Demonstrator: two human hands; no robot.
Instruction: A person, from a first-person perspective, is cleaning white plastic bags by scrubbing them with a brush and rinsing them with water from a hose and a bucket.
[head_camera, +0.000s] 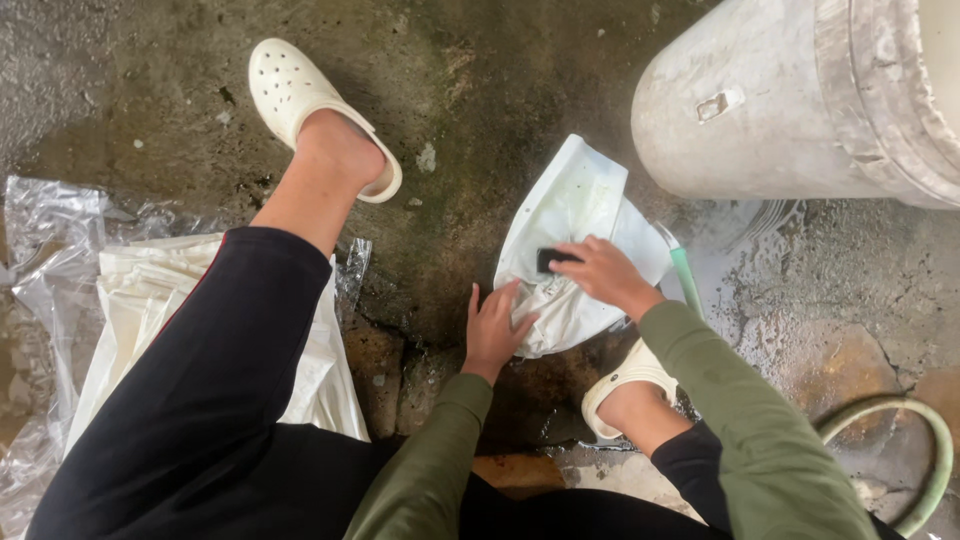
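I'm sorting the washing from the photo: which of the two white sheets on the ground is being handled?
The crumpled white sheet beside the big bucket: both hands press on it. The other white sheet lies untouched on clear plastic.

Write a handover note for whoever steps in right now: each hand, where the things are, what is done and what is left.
Left hand: flat on the white plastic piece, pinning its near edge to the wet concrete floor.
Right hand: grip closed on a small dark scrubber, pressed on the piece.
Nearby: green hose at right, pale bucket lying on its side above, stacked white pieces on clear plastic sheet at left.
Done: cannot tell how much is scrubbed.
Left: probably finishing this piece.
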